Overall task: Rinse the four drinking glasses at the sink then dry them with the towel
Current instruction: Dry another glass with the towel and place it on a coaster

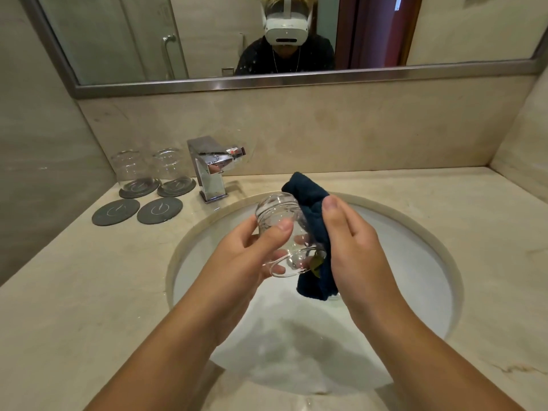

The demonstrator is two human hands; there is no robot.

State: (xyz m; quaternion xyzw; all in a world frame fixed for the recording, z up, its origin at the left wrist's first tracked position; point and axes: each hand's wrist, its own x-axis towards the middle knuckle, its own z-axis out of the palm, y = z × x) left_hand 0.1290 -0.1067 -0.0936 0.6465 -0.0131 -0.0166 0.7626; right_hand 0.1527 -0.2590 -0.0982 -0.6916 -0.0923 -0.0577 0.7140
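My left hand (pixel 252 250) grips a clear drinking glass (pixel 278 215) above the white sink basin (pixel 415 247), tilted with its base pointing away from me. My right hand (pixel 353 241) holds a dark blue towel (pixel 308 194) against the right side of that glass; part of the towel hangs below the hand. Two more clear glasses (pixel 130 167) (pixel 170 164) stand upside down on grey coasters at the back left of the counter. Only three glasses are in view.
A chrome faucet (pixel 210 170) stands behind the basin at its left, with no water running. Two grey coasters (pixel 115 211) (pixel 160 210) lie bare in front of the standing glasses. A beige stone counter (pixel 89 292) surrounds the basin, and a mirror (pixel 207 40) hangs above.
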